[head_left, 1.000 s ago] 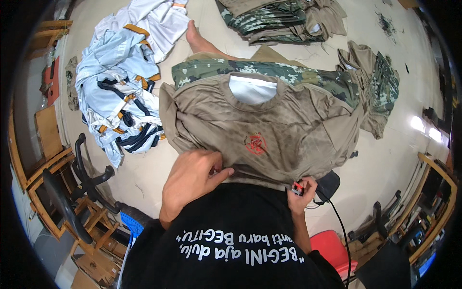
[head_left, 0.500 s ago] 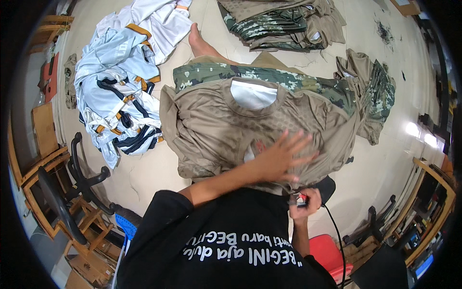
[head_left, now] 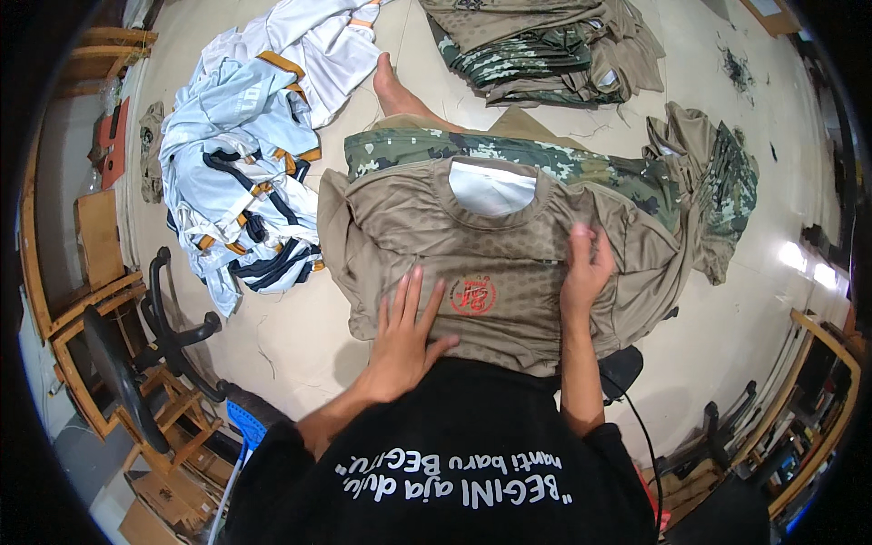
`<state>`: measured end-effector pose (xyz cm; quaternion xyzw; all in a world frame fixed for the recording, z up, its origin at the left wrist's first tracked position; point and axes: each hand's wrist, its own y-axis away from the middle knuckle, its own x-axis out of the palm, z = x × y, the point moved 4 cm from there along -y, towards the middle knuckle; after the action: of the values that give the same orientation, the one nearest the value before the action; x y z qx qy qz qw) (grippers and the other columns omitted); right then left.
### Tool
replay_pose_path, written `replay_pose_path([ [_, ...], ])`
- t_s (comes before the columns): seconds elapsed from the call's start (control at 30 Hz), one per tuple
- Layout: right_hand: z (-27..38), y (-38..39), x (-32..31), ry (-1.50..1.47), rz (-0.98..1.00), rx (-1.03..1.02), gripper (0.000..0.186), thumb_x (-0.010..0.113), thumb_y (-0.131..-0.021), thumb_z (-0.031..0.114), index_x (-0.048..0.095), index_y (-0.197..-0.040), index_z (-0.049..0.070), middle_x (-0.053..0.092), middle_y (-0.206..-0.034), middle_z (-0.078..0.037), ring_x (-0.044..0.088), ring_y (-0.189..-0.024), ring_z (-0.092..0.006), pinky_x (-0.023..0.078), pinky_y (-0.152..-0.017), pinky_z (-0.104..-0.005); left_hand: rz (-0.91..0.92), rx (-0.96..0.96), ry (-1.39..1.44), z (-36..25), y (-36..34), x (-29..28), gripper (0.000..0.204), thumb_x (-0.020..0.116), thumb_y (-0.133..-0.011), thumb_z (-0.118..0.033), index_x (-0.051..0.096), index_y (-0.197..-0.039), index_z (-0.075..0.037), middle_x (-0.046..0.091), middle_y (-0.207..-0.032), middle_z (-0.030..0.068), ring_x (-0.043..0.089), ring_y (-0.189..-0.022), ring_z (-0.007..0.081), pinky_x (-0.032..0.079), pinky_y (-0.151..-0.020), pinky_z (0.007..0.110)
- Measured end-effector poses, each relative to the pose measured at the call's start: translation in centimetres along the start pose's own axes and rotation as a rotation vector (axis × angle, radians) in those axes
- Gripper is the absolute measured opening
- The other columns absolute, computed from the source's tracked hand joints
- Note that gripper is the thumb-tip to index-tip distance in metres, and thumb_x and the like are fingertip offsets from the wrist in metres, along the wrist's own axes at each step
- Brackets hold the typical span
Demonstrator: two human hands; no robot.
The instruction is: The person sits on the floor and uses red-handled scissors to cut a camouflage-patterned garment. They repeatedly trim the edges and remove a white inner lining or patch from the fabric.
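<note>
A brown short-sleeved shirt [head_left: 509, 331] with a faint dotted pattern and a red round print lies spread in front of me, its white-lined collar at the far side. My left hand [head_left: 411, 331] rests flat on the shirt's left front, fingers apart, left of the print. Over the right front is my right hand [head_left: 589, 268], thumb up and fingers curled; whether anything is inside them cannot be made out. Beneath the shirt's far edge, a green camouflage cloth [head_left: 391, 150] sticks out.
White and light-blue garments [head_left: 227, 136] with orange and navy trim are heaped at left. Stacked brown and camouflage shirts [head_left: 545, 54] lie far off; another such garment [head_left: 718, 191] is at right. A bare foot [head_left: 391, 86] shows beyond. A black chair base [head_left: 168, 327] stands left; a cable [head_left: 643, 436] hangs right.
My left hand has drawn back leftward off the red print, uncovering it. My right hand has risen from the shirt's near right edge, where it held a small red-and-white thing, onto the shirt's right front.
</note>
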<state>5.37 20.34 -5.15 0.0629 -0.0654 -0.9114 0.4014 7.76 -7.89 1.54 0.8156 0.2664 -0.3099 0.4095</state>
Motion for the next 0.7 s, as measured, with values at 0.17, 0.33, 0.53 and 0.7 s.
replay_pose_path([
  [0.17, -1.2, -0.8, 4.6, 0.610, 0.309, -0.015, 0.019, 0.079, -0.088, 0.019, 0.071, -0.100, 0.006, 0.056, -0.069, -0.005, 0.052, -0.067, -0.0095, 0.044, -0.065, -0.0272, 0.056, -0.043, -0.122, -1.9, 2.5, -3.3, 0.058, 0.065, -0.099, -0.036, 0.050, -0.143, 0.000, 0.048, -0.142, 0.0304, 0.051, -0.129, 0.0465, 0.044, -0.106, 0.049],
  [0.33, -3.3, -3.0, 5.5, 0.644, 0.308, -0.135, 0.019, 0.080, -0.085, 0.019, 0.074, -0.101, 0.009, 0.067, -0.073, -0.008, 0.060, -0.068, -0.0091, 0.047, -0.065, -0.0298, -0.266, 0.136, 0.039, -3.6, -4.8, -7.4, 0.026, 0.069, -0.095, -0.019, 0.063, -0.108, 0.004, 0.065, -0.093, 0.0199, 0.063, -0.090, 0.0405, 0.049, -0.079, 0.048],
  [0.53, 3.3, -7.0, 1.7, 0.024, 0.246, 0.325, 0.018, 0.074, -0.094, 0.019, 0.073, -0.100, 0.003, 0.068, -0.081, 0.002, 0.056, -0.072, -0.0068, 0.044, -0.067, -0.0238, -0.278, 0.220, 0.124, -1.8, -10.1, -4.2, 0.020, 0.069, -0.093, -0.013, 0.063, -0.105, 0.000, 0.064, -0.094, 0.0182, 0.063, -0.090, 0.0393, 0.049, -0.077, 0.047],
  [0.7, 6.3, -14.7, 0.1, 0.421, -0.131, -0.325, 0.021, 0.072, -0.096, 0.019, 0.072, -0.109, 0.003, 0.070, -0.084, 0.000, 0.056, -0.070, -0.0068, 0.042, -0.065, -0.0238, -0.333, 0.318, 0.212, -1.8, -13.3, -2.0, 0.016, 0.066, -0.093, -0.009, 0.065, -0.107, 0.000, 0.065, -0.098, 0.0167, 0.063, -0.094, 0.0394, 0.051, -0.082, 0.045],
])
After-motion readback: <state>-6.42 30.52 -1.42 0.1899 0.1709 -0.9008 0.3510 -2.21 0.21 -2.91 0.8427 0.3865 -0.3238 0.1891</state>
